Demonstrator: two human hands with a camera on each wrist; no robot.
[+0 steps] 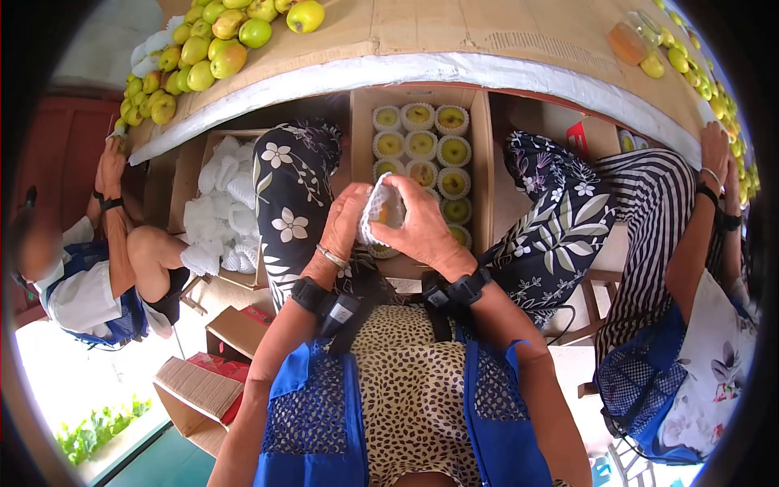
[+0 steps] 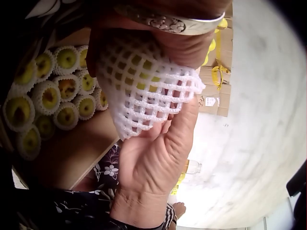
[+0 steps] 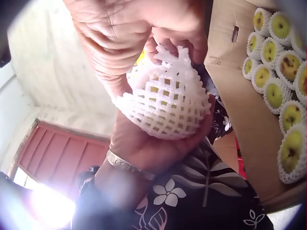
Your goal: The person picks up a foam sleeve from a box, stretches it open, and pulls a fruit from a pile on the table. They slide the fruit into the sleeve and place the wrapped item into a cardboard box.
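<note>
Both hands hold an apple (image 2: 147,64) in a white foam net (image 3: 168,105), close over an open carton. My left hand (image 1: 346,215) grips the netted apple; in the right wrist view its palm cups the fruit from below. My right hand (image 1: 426,223) holds the net's open edge, thumb on one side and fingers on the other. Green skin shows through the mesh, though most of the fruit is covered. Below and beyond the hands, the cardboard carton (image 1: 480,162) holds rows of netted apples (image 1: 421,145).
Loose foam nets (image 1: 223,203) fill a box on the left. Loose apples (image 1: 199,50) lie on the cardboard-covered table (image 1: 422,32), with a jar (image 1: 634,36) at its right. People sit on both sides. Open empty-looking cartons (image 1: 199,385) stand behind at the left.
</note>
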